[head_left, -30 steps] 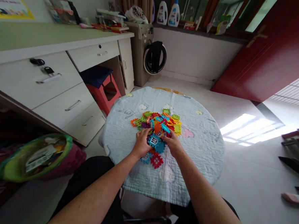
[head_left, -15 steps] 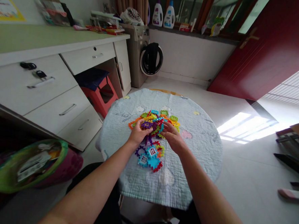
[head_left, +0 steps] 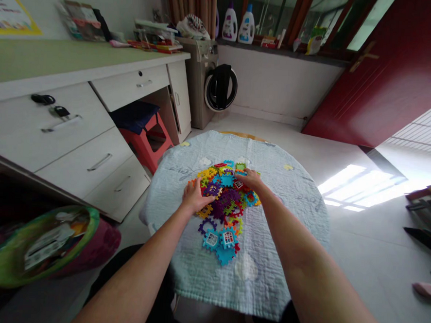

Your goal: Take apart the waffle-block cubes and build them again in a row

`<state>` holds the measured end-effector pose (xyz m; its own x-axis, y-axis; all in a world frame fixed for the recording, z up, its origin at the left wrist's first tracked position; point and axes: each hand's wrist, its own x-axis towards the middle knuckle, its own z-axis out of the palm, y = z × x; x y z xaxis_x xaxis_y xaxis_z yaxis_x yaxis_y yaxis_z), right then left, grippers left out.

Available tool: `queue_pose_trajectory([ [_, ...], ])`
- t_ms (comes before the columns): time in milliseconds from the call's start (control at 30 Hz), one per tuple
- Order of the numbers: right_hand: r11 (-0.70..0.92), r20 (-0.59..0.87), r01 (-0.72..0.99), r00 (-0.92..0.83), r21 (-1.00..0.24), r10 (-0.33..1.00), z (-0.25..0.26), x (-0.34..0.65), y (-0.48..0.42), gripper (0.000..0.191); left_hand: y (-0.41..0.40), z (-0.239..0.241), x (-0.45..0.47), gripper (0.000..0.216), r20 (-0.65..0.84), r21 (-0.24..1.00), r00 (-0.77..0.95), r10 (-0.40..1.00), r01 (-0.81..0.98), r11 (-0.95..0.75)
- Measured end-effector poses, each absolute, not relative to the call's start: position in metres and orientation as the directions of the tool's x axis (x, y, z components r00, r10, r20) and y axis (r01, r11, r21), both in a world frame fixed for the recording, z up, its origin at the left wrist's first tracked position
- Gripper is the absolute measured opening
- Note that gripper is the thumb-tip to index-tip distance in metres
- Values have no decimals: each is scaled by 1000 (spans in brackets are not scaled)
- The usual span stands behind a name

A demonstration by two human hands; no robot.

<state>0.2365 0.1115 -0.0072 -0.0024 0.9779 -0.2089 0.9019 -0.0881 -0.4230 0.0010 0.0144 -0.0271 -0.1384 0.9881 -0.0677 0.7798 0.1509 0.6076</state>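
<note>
Tiled room; round table (head_left: 291, 244) under a pale blue cloth taken as reference. Beyond the table, slightly to its left: washing machine (head_left: 202, 78), door hanging open, dark cloth draped over it. 2 bottles (head_left: 230, 25) stand on the sill past the table's far edge. Left of the table: white desk (head_left: 103, 140) with drawers, red stool (head_left: 151, 140) partly under it, and a pink-and-green basket (head_left: 103, 237) nearer the wearer. Beyond the table to the right: red door (head_left: 348, 82).

Notched plastic tiles (head_left: 227, 180), many colours, lie in a heap at about the middle of the table. Nearer the table's front edge, a small group includes 2 blue window tiles (head_left: 211, 238) with white grids, a plain blue tile (head_left: 225, 254) and a purple ring tile (head_left: 207, 226).

Left hand (head_left: 194, 198): on the heap's table-left side, thumb and forefinger parted, released, next to a purple window tile (head_left: 213, 188). Right hand (head_left: 252, 179): over the heap's far side, toward the table's right; fingers bent down among tiles, grasp cannot be told.
</note>
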Motion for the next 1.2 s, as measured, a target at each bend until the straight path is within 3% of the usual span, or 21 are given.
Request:
queue_pose_trajectory([
  [200,204,-180,937,-261,-285,948,-2,229,82,63,11,-34,10,94,-76,643,88,993,765,-19],
  [267,281,-192,930,-329,-238,925,4,239,71,59,5,-29,14,99,-58,612,68,996,791,-18],
  [367,275,-259,947,-310,-163,915,13,259,56,56,-6,-18,19,94,91,513,16,996,856,-61],
  [433,246,-283,957,-281,-152,917,17,267,45,54,-15,-11,23,83,194,457,123,973,867,-201],
  [533,313,-205,931,-349,-186,915,17,262,25,67,-26,-8,30,78,174,399,376,910,818,-414],
  [633,420,-142,887,-449,-194,882,10,242,5,82,-32,-12,34,79,88,362,461,883,811,-460],
  [767,448,-110,873,-473,-192,874,3,235,-6,70,-29,-13,32,44,118,380,430,895,813,-441],
  [867,444,-93,867,-473,-228,876,5,251,-1,66,-20,-7,26,19,185,483,322,929,793,-371],
  [967,409,-120,850,-468,-332,875,15,267,14,56,-8,0,18,15,229,639,129,965,728,-249],
  [1067,409,-140,803,-509,-434,849,29,270,38,40,-1,2,9,14,178,768,-26,984,629,-122],
  [1200,364,-348,793,-559,-488,753,43,255,74,27,0,-2,4,19,96,828,-52,994,558,-50],
])
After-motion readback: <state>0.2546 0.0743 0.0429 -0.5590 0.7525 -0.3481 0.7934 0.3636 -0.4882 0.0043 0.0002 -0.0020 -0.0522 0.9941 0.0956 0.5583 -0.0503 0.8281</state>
